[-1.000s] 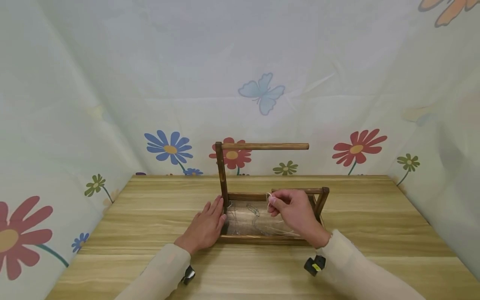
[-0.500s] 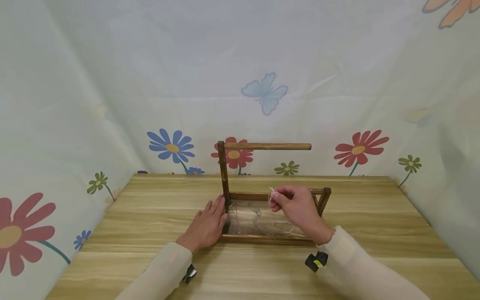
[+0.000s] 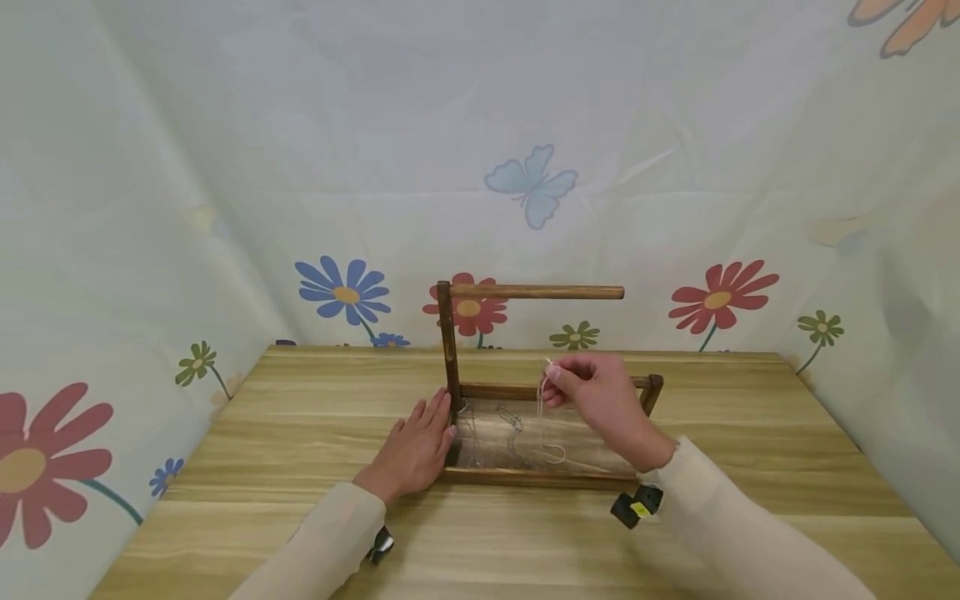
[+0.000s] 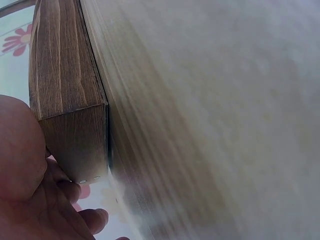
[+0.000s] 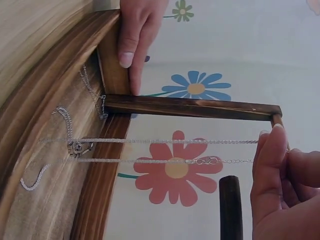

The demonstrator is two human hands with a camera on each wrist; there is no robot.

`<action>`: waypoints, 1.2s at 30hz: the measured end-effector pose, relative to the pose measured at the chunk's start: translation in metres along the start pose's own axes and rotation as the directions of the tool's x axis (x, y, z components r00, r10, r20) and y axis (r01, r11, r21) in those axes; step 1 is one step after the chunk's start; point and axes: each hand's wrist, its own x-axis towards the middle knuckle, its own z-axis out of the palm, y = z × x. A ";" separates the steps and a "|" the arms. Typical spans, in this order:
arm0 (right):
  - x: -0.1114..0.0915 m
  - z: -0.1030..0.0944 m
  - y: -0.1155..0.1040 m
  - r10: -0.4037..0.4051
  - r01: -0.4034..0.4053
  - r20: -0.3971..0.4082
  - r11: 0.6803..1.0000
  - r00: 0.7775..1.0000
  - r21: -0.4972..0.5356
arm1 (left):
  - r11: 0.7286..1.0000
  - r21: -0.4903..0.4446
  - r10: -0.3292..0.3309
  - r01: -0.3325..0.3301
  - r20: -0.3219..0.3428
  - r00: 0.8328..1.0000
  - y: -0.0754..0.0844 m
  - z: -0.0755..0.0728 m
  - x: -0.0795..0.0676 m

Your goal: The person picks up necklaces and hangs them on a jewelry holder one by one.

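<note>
A dark wooden jewelry stand (image 3: 540, 478) has a shallow tray, a tall post with a bar on the left and a lower one on the right. My left hand (image 3: 408, 450) rests against the tray's left end, fingers extended; the left wrist view shows it beside the wooden corner (image 4: 75, 135). Above the tray, my right hand (image 3: 603, 404) pinches a silver chain necklace (image 5: 150, 141) between thumb and fingers. Its two strands hang into the tray, with a clasp (image 5: 207, 160) on one strand and what looks like a pendant (image 5: 77, 148) lower down.
Another thin chain (image 3: 510, 417) lies on the tray floor, and one more (image 5: 90, 87) lies by the left post. The upper bar (image 3: 536, 292) juts rightward with a free end. A floral cloth (image 3: 360, 150) hangs behind the wooden table (image 3: 300, 417).
My right hand has risen slightly, lifting the necklace, so more of its strands hang below the fingers. The loop in the tray has drawn in to the left. My left hand stays in place.
</note>
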 end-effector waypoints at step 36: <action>0.029 -0.006 -0.040 -0.068 0.061 0.079 0.994 0.995 0.090 | 1.000 -0.002 -0.017 0.017 0.025 1.000 0.003 -0.003 0.000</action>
